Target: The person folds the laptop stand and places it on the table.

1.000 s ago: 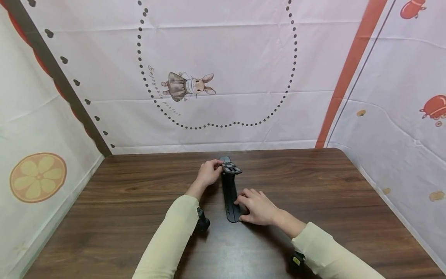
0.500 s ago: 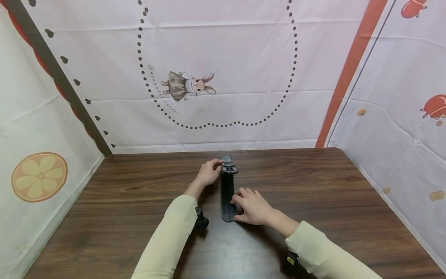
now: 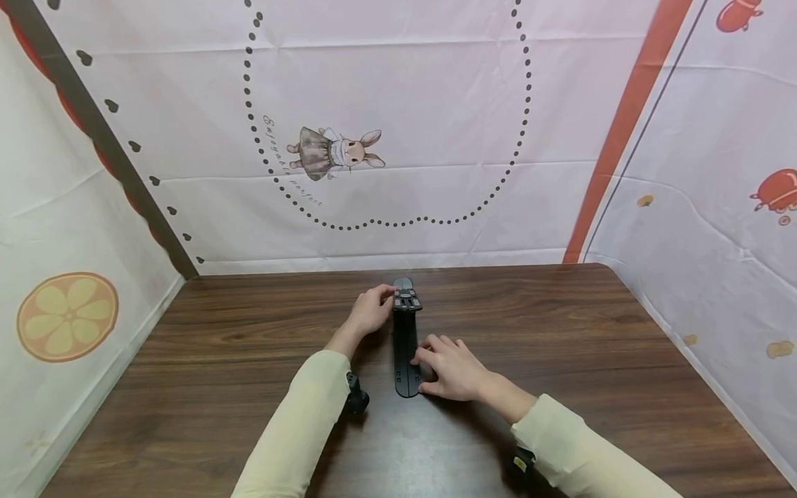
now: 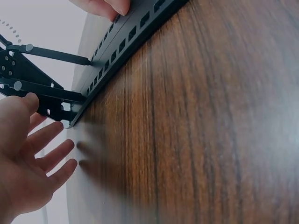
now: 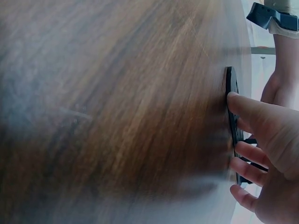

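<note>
A black folding stand [image 3: 406, 339] lies lengthwise on the table, its long base running away from me. Rows of slots line the base [image 4: 127, 41] in the left wrist view, and hinged struts [image 4: 56, 53] carry a raised padded plate [image 3: 407, 299] near the far end. My left hand [image 3: 371, 309] pinches the raised part from the left with thumb and index finger, the other fingers spread loose. At the near end, my right hand [image 3: 453, 370] holds the base's right edge between thumb and index finger. The stand's far underside is hidden.
The brown wooden table [image 3: 249, 415] surrounds the stand, its back edge just beyond the stand's far end. A printed white cloth [image 3: 436, 138] hangs behind and at both sides. Black cameras [image 3: 357, 400] sit on both wrists.
The stand has shifted slightly left, its near end swinging left so that it now lies straighter. The right hand moved left with it; the left hand hardly moved.
</note>
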Motion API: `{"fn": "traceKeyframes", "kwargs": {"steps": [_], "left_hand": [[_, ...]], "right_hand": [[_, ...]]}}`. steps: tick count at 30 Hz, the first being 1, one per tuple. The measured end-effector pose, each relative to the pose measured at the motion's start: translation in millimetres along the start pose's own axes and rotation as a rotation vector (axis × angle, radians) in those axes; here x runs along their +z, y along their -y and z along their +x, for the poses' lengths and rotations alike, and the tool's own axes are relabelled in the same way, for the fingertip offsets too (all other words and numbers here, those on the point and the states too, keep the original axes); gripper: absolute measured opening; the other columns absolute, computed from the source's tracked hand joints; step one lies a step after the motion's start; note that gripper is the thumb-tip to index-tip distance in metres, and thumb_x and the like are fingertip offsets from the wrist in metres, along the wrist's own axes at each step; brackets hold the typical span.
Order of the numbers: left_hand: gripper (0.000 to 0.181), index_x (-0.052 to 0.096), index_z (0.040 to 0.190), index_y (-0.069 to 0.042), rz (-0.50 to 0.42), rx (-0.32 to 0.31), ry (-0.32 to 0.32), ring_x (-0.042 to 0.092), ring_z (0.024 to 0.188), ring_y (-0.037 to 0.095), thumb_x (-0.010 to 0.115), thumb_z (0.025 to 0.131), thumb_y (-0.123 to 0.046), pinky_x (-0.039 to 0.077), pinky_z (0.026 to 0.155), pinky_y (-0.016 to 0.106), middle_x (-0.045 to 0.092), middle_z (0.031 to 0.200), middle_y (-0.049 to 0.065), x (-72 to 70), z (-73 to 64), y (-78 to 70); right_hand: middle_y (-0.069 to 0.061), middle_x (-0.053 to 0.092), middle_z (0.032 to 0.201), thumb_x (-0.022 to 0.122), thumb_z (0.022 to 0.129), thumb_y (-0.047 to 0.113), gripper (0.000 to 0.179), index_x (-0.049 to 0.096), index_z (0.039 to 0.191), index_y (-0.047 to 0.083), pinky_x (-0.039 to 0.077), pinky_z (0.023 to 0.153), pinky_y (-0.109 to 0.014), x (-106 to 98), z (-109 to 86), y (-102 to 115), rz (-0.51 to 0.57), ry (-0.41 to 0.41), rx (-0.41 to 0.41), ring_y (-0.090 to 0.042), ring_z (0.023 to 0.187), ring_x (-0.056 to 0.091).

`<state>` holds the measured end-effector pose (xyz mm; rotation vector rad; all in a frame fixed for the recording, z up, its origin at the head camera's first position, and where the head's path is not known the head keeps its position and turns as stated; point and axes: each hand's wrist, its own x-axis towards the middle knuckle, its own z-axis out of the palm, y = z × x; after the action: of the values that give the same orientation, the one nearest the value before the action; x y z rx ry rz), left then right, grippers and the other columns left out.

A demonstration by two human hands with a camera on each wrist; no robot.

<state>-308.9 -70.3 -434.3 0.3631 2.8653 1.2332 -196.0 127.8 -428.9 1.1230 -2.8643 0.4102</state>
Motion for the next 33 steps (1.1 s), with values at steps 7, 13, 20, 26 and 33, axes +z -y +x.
{"fn": "traceKeyframes", "kwargs": {"steps": [7,13,20,26,33], "left_hand": [[0.032,0.056,0.126,-0.015,0.009,0.001,0.01,0.058,0.103,0.019,0.048,0.096,-0.022,0.046,0.088,0.039,0.062,0.119,0.006,-2.0,-1.1,1.3],[0.039,0.048,0.134,-0.016,0.059,0.026,0.065,0.056,0.098,0.021,0.047,0.096,-0.021,0.044,0.087,0.041,0.06,0.121,0.01,-5.2,-5.4,0.7],[0.043,0.045,0.137,-0.014,0.042,0.054,0.085,0.053,0.117,0.026,0.051,0.095,-0.021,0.042,0.096,0.042,0.053,0.132,0.012,-9.3,-15.2,-0.3],[0.038,0.052,0.129,-0.012,0.018,0.053,0.055,0.056,0.114,0.026,0.056,0.092,-0.019,0.044,0.095,0.041,0.055,0.129,0.009,-14.0,-26.5,-0.3],[0.026,0.063,0.113,-0.011,0.014,0.056,-0.036,0.063,0.097,0.019,0.062,0.088,-0.019,0.048,0.086,0.038,0.065,0.112,0.004,-14.8,-35.3,-1.3]], "right_hand": [[-0.003,0.052,0.112,0.069,0.082,0.032,0.032,0.062,0.11,0.018,0.04,0.077,-0.04,-2.2,1.2,-2.9,0.039,0.006,-0.013,-0.021,0.1,0.05],[-0.002,0.059,0.107,0.065,0.085,0.023,0.029,0.064,0.112,0.014,0.045,0.074,-0.037,-6.3,6.3,-13.4,0.13,0.002,-0.033,-0.018,0.095,0.056],[-0.008,0.065,0.106,0.062,0.087,0.013,0.024,0.061,0.11,0.004,0.052,0.077,-0.034,-11.5,16.2,-25.0,0.351,-0.079,0.069,-0.019,0.09,0.063],[-0.009,0.066,0.105,0.063,0.086,0.013,0.024,0.061,0.108,0.004,0.052,0.075,-0.036,-10.4,25.8,-30.6,0.377,-0.147,0.175,-0.02,0.087,0.064],[-0.01,0.066,0.102,0.062,0.087,0.012,0.023,0.06,0.108,0.003,0.052,0.075,-0.036,-8.6,35.6,-34.4,0.417,-0.189,0.233,-0.022,0.088,0.064]]}}
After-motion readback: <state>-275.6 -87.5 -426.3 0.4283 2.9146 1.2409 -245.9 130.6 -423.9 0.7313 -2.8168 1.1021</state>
